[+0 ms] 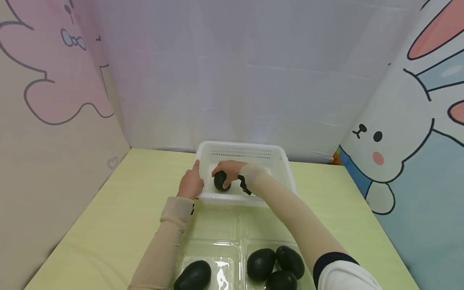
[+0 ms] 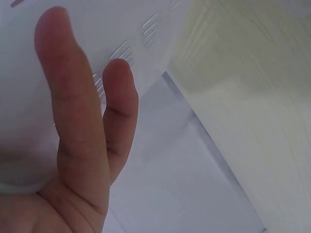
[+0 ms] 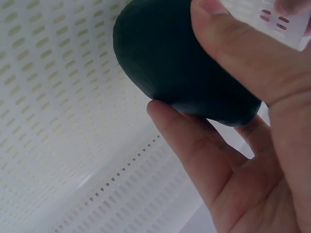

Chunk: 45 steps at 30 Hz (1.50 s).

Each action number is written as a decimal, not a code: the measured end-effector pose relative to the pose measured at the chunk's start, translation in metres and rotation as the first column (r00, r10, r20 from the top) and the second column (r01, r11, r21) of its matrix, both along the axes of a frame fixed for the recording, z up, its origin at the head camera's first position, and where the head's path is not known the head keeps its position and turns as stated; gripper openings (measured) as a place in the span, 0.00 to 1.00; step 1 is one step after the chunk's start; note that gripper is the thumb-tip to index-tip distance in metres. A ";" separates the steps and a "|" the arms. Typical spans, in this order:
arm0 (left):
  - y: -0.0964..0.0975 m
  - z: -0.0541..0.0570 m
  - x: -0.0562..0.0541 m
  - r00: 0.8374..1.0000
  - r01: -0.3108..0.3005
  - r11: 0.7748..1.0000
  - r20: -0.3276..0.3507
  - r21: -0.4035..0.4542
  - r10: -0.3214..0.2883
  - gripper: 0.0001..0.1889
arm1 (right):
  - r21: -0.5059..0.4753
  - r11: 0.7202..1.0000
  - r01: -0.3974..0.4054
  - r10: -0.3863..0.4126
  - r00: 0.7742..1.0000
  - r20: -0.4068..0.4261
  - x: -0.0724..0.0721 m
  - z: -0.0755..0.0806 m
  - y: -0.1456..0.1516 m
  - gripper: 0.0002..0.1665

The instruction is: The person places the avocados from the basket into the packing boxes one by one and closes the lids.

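Note:
A white perforated basket (image 1: 282,169) stands at the back of the table. Inside it, my right hand (image 1: 230,171) grips a dark green avocado (image 1: 219,181). The right wrist view shows thumb and fingers on opposite sides of this avocado (image 3: 160,53), over the basket's slotted floor (image 3: 63,97). My left hand (image 1: 191,183) is at the basket's left side, index finger pointing forward along the rim. In the left wrist view, the left hand's fingers (image 2: 77,121) look mostly straight, close to the basket's wall (image 2: 97,34); whether they press it is hard to tell.
In front of the basket lies a clear divided plastic tray (image 1: 241,241). One avocado (image 1: 193,276) is in its near left compartment, and three more avocados (image 1: 261,264) sit in the near right one. A white wall (image 1: 235,80) rises behind the pale yellow table (image 1: 119,209).

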<state>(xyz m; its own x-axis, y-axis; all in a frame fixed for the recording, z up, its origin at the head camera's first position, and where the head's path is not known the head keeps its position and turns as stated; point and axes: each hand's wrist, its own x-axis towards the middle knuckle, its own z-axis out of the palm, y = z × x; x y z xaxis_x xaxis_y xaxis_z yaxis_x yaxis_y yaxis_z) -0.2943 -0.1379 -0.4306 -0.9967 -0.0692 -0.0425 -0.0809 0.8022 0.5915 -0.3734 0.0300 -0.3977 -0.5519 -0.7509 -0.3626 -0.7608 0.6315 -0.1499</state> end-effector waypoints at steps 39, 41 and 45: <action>-0.002 -0.002 0.001 1.000 0.019 1.000 -0.017 -0.010 -0.019 0.39 | -0.126 0.991 -0.047 0.047 0.999 -0.005 0.016 0.045 0.014 0.39; -0.002 -0.002 0.001 1.000 0.019 1.000 -0.013 -0.006 -0.019 0.39 | -0.132 0.990 -0.044 0.043 0.999 -0.010 0.016 0.047 0.016 0.39; -0.001 -0.001 0.001 1.000 0.019 1.000 -0.012 -0.010 -0.019 0.39 | -0.141 0.988 -0.060 0.057 0.998 -0.030 0.016 0.048 0.020 0.39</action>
